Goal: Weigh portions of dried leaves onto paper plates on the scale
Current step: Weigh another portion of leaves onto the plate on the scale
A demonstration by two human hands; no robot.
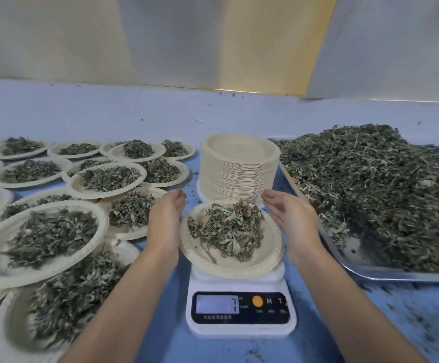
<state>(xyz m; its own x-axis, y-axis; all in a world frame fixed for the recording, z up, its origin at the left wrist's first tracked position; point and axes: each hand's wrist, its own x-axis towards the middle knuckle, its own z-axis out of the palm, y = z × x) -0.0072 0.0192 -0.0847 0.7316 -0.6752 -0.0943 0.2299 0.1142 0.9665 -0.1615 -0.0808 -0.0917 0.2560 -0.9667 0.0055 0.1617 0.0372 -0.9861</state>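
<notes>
Scale (240, 314): plate (226, 268) between left hand (166, 218), right hand (291, 218).

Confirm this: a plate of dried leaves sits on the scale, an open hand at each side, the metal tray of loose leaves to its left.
Wrong side: the head view shows the metal tray right of the scale; filled plates lie left. The plate, left hand and right hand are as stated.
</notes>
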